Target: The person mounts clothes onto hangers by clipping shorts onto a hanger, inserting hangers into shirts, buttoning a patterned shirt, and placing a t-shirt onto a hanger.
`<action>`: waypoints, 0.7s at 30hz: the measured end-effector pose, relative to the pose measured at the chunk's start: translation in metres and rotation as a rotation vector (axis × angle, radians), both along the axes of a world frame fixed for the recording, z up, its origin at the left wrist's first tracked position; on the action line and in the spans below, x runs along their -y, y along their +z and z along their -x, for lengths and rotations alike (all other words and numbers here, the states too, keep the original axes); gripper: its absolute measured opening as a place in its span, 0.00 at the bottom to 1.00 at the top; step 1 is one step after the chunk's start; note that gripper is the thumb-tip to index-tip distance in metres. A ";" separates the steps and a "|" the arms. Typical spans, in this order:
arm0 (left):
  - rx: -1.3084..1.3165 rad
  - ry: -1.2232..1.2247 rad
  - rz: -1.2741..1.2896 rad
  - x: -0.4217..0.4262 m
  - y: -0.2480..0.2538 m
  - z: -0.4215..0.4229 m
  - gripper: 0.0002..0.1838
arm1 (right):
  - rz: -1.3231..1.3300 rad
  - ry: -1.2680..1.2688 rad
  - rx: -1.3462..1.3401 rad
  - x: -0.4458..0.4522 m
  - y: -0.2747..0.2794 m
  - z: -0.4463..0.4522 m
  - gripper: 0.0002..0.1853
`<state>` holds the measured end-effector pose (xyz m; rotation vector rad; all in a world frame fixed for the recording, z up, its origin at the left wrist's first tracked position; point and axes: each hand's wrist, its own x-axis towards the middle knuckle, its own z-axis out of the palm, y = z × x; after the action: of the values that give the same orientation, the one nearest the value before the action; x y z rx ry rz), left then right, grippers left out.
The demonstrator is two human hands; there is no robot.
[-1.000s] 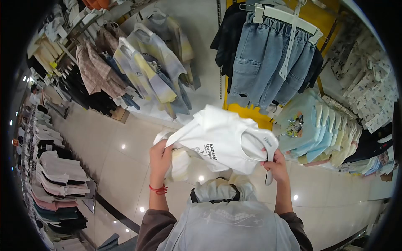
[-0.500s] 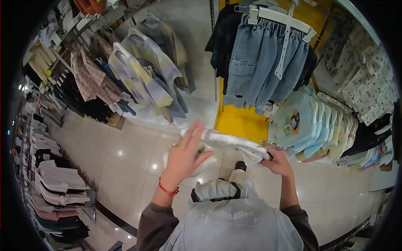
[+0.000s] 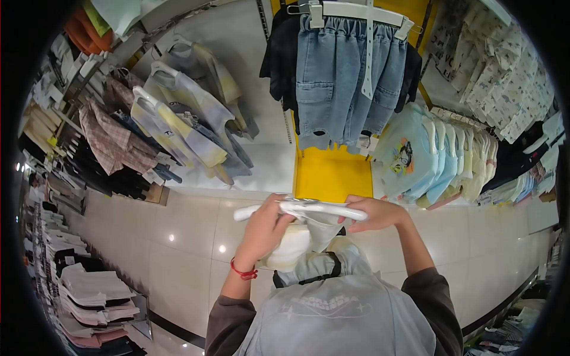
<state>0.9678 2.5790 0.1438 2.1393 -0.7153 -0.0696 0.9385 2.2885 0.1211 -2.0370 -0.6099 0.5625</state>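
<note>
A white clothes hanger (image 3: 323, 209) lies nearly level in front of my chest, with a pale garment (image 3: 325, 233) hanging below its middle. My left hand (image 3: 265, 229) is closed round the left part of the hanger, red cord on the wrist. At the hanger's right end, my right hand (image 3: 375, 213) pinches the edge of the pale garment, its fingertips partly hidden. A cream folded cloth (image 3: 289, 246) hangs beneath my left hand; whether it belongs to the same garment I cannot tell.
Ahead hang denim trousers (image 3: 341, 83) above a yellow panel (image 3: 332, 175). Tie-dye tops (image 3: 184, 127) hang to the left, light-blue shirts (image 3: 409, 157) to the right. Folded clothes (image 3: 98, 291) are stacked at lower left on the tiled floor's (image 3: 184, 255) side.
My left hand, open and raised before, has closed on the hanger. The hanger now lies across between both hands, and my right hand has shifted left. The view has tilted and turned slightly.
</note>
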 end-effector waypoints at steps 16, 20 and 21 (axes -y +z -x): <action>-0.313 0.298 0.438 -0.048 -0.024 0.007 0.12 | -0.103 -0.169 0.179 0.027 0.012 0.016 0.13; -0.259 0.354 0.427 -0.043 -0.027 0.011 0.11 | -0.159 -0.289 0.451 0.017 0.024 0.018 0.07; -0.244 0.369 0.417 -0.043 -0.026 0.011 0.11 | -0.130 -0.284 0.479 0.016 0.028 0.020 0.07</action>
<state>0.9564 2.6220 0.1174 1.7867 -0.1654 0.0161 0.9188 2.2730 0.1488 -2.0934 -0.5982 -0.1365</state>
